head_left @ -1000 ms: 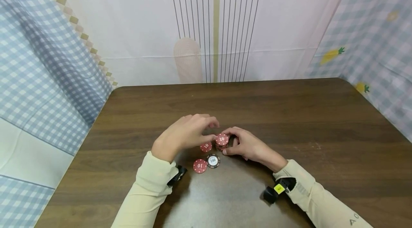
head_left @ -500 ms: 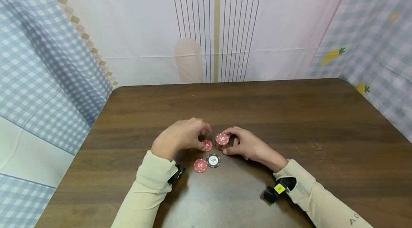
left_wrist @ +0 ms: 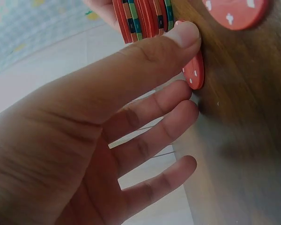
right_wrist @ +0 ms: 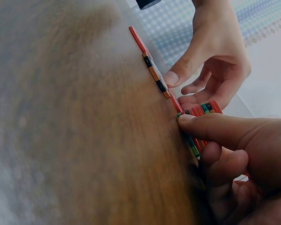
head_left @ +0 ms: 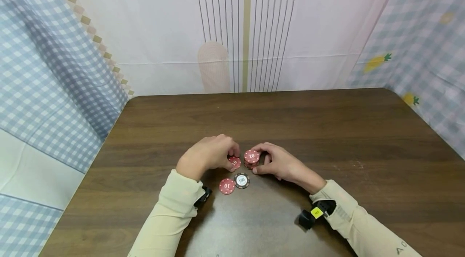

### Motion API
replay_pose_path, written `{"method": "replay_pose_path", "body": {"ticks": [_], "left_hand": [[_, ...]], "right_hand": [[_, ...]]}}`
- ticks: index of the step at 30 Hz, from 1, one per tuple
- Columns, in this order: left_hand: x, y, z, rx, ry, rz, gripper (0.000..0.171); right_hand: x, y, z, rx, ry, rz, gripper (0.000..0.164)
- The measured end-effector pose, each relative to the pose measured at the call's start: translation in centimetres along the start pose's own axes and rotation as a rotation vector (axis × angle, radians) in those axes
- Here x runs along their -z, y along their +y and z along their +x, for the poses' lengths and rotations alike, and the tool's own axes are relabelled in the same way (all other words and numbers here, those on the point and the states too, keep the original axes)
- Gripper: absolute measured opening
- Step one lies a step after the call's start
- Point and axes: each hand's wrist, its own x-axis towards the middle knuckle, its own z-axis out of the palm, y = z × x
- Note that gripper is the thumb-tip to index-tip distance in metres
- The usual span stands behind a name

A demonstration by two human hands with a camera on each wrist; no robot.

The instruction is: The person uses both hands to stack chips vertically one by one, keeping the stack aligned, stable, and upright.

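My right hand (head_left: 281, 164) grips a short stack of poker chips (head_left: 252, 157) by its sides, thumb near the bottom edge. A red chip marked 10 tops the stack; red, green and black-and-orange edges show in the left wrist view. Just left of it, a red poker chip (head_left: 235, 162) lies flat on the table, partly covered by my left hand (head_left: 208, 154). The left thumb (left_wrist: 185, 35) presses over this chip's near side and the fingers curl down at its far edge, pinching it. The remaining left fingers spread loosely behind.
Nearer the body, another red chip (head_left: 227, 186) marked 10 lies edge to edge with a black-and-white chip (head_left: 241, 180) marked 100. The brown wooden table (head_left: 327, 120) ends at a white patterned cloth (head_left: 163, 27); blue checked cloth (head_left: 72, 67) hangs at the left.
My left hand has come away from the stack, down and slightly left, and its thumb and fingers have closed on the flat red chip. My right hand keeps its hold on the stack.
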Motion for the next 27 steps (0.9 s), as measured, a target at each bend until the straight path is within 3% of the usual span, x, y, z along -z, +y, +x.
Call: {"method": "replay_pose_path", "body": {"ticks": [16,27], "left_hand": [[-0.06,0.7,-0.13,0.001,0.016,0.023,0.009],[-0.69,0.83,0.09,-0.026,0.062,0.127,0.019]], "right_hand": [[0.02,0.03,-0.01,0.018,-0.01,0.009,0.049],[0.09,0.02,-0.1,0.022,-0.009,0.013,0.05]]}}
